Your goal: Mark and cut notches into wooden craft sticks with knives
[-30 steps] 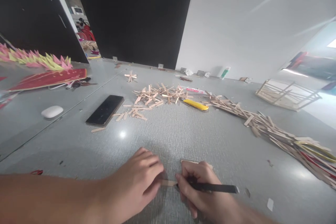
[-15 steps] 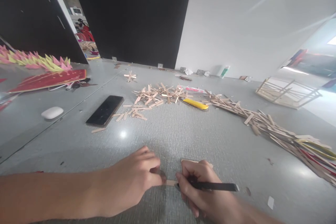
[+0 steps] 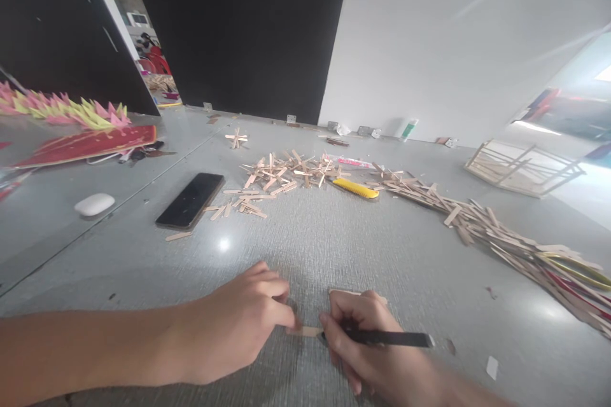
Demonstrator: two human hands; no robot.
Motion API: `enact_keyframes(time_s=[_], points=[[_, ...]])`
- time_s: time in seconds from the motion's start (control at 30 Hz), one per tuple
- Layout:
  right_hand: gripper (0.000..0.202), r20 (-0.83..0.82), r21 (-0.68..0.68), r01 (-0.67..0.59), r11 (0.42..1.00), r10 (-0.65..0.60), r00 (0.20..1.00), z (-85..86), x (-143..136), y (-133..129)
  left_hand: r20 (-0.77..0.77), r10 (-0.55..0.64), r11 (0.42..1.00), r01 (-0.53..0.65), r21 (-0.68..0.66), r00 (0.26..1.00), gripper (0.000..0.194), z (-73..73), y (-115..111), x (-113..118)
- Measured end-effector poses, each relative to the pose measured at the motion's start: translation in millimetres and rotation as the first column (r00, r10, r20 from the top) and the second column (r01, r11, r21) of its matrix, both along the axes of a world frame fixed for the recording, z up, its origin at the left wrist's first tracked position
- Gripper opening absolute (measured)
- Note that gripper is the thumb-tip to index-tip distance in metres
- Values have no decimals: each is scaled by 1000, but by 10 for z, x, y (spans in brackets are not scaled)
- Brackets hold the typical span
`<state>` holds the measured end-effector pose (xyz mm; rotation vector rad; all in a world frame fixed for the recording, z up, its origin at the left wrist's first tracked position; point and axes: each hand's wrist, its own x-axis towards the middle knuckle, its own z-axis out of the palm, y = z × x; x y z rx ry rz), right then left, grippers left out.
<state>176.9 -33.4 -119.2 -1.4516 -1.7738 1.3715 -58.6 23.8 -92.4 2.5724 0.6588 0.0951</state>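
Observation:
A thin wooden stick piece (image 3: 310,331) lies flat on the grey table between my hands. My left hand (image 3: 248,318) has its fingers curled, with fingertips at the left end of that piece; whether they grip it is hard to tell. My right hand (image 3: 363,337) is closed around a slim black tool (image 3: 391,338), like a pen or craft knife, whose tip touches the piece's right end. Another wooden stick (image 3: 353,292) shows partly behind my right fingers.
Wooden pieces (image 3: 272,175) lie scattered ahead, beside a black phone (image 3: 191,200) and a yellow cutter (image 3: 356,188). A long pile of sticks (image 3: 477,222) runs down the right. A white case (image 3: 95,205) lies at left, a stick frame (image 3: 525,168) back right.
My left hand has shifted slightly left and up, uncovering more of the wooden piece's left end. My right hand and the black tool have stayed in place.

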Motion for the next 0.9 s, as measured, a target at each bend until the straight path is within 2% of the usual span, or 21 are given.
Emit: enact_keyframes(time_s=[0.63, 0.9], points=[[41, -17, -23, 8, 1000, -9, 1000, -4, -8, 4, 103, -13, 998, 7, 63, 995, 41, -25, -1, -1], [43, -1, 7, 10, 1000, -10, 1000, 25, -19, 0, 73, -18, 999, 15, 34, 997, 48, -13, 9, -6]])
